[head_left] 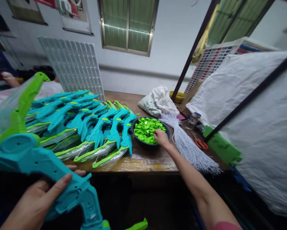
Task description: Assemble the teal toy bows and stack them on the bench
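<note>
left of the bowl [147, 146], the left hand [39, 196] grips a toy bow [50, 163] mid-frame, likely for balance; the right hand [161, 136] bunches its fingers at the bowl's green pieces [143, 128], grip unclear.

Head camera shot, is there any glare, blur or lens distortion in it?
Head view: pale streaks cross the middle window and sheen shows along the front of the table; also in head view, the space beneath is nearly black, the right hand looks slightly soft, and wide-angle stretch seems to enlarge the left hand.
</note>
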Action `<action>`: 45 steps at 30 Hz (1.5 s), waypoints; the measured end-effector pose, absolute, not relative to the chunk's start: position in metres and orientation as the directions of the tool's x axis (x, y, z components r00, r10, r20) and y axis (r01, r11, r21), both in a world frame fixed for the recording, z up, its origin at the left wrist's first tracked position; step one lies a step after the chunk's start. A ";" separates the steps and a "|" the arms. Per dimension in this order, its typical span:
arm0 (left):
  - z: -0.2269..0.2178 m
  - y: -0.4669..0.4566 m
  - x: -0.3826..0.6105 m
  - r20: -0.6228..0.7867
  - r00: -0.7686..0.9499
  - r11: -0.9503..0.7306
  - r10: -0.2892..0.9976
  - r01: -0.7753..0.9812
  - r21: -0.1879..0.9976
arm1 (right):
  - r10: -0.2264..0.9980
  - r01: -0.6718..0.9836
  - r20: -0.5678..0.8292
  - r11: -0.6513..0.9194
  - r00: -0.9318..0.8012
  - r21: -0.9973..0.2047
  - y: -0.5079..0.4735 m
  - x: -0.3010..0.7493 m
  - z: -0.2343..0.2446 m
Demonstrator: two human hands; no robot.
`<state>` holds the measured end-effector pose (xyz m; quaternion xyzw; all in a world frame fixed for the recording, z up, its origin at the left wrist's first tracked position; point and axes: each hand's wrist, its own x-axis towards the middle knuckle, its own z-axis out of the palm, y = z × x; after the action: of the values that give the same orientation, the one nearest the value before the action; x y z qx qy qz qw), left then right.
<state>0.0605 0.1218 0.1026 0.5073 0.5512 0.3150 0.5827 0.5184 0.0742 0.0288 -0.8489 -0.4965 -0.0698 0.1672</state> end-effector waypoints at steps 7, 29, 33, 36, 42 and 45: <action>0.049 0.098 0.050 -0.261 0.205 0.269 0.943 -0.012 0.963 | 0.843 0.851 0.126 -0.510 0.523 -0.123 0.127 0.527 0.027; 0.008 0.029 0.034 -0.429 0.032 0.392 0.903 -0.470 0.790 | 0.987 -0.333 -0.159 -0.143 0.020 -0.932 -0.013 0.204 0.018; -0.003 0.019 0.031 -0.432 0.073 0.414 0.899 -0.463 0.784 | 0.991 -0.100 -0.061 -0.073 -0.120 -0.992 -0.016 0.208 0.017; -0.009 0.013 0.028 -0.427 0.105 0.427 0.898 -0.435 0.792 | 0.958 0.222 0.086 0.151 -0.275 -0.963 -0.015 0.215 0.024; -0.022 0.006 0.026 -0.411 0.172 0.445 0.895 -0.393 0.804 | 0.884 0.413 0.037 0.255 -0.467 -0.874 -0.009 0.213 0.027; -0.028 0.006 0.025 -0.419 0.188 0.459 0.888 -0.389 0.799 | 0.865 0.401 0.092 0.320 -0.493 -0.859 -0.009 0.206 0.019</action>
<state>0.0254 0.0061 -0.0281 0.2726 0.4579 0.4430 0.7209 0.2062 -0.0090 0.0188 -0.4157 -0.7611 0.4089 0.2841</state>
